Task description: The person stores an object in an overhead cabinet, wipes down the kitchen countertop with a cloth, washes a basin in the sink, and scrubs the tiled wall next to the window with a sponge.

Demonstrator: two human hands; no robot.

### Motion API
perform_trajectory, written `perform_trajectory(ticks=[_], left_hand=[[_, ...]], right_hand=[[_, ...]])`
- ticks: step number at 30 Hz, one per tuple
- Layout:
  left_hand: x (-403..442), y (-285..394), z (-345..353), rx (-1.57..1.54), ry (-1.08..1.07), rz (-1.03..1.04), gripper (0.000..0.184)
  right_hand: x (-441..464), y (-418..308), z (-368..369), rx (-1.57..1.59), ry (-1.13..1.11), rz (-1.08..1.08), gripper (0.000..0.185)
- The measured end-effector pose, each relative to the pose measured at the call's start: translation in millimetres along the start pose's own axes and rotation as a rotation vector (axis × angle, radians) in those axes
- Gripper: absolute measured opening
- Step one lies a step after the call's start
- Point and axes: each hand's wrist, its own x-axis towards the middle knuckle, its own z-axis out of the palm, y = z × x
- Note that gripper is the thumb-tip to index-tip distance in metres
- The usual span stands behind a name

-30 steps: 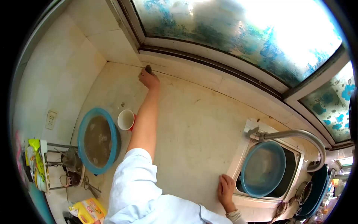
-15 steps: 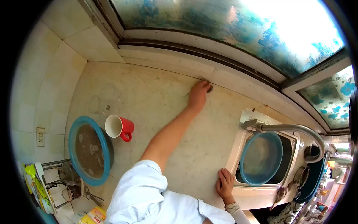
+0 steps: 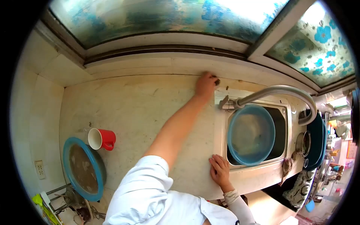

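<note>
Left hand (image 3: 205, 86) is closed on a dark pad (image 3: 217, 81) at the tabletop's back edge (image 3: 142, 77), right hand (image 3: 220, 171) flattened well apart at the sink (image 3: 221, 129).

The left hand (image 3: 206, 85) mostly hides a dark object (image 3: 217, 81) too small to identify

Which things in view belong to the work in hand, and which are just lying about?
In use:
left hand
small dark object it grips
countertop

Seemingly just lying about:
red mug
basin of murky liquid
blue basin in the sink
</note>
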Motion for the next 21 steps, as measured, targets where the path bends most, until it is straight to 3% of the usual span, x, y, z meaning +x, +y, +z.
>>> perform_trajectory(ticks=[1,3,4,7,8,10,12,15,17,18,20,21], left_hand=[[1,-12,-13,0.104,0.067,0.089,0.022],[-11,-43,-59,0.178,0.11,0.026,0.02],[-23,-67,-84,0.275,0.366,0.13,0.01],[-51,-125,-165,0.39,0.421,-0.212,0.019],[-44,-119,-162,0.393,0.412,-0.195,0.019],[-42,-116,-160,0.408,0.482,-0.483,0.017],[-31,-90,-113,0.342,0.429,-0.26,0.016],[-17,-10,-30,0.229,0.172,-0.065,0.021],[-6,28,10,0.057,-0.001,-0.026,0.025],[5,32,13,0.048,0.014,-0.027,0.025],[24,27,2,-0.163,-0.23,-0.118,0.029],[25,19,-8,-0.261,-0.356,-0.168,0.031]], right_hand=[[-1,-2,1,0.025,0.013,0.016,0.037],[0,2,-1,0.056,0.045,0.043,0.036],[0,2,-1,0.08,0.058,0.04,0.036],[-1,2,2,0.134,0.088,0.064,0.034],[-3,6,-1,0.157,0.091,0.072,0.034],[-3,8,-3,0.157,0.105,0.064,0.033],[-1,7,-7,0.203,0.046,0.069,0.033],[0,11,-8,0.263,0.04,0.036,0.031],[1,12,-14,0.297,0.003,-0.002,0.031],[-1,21,-17,0.283,0.0,-0.012,0.031],[-6,41,-20,0.599,-0.095,-0.04,0.029],[-2,43,-52,1.021,-0.115,0.281,0.021]])
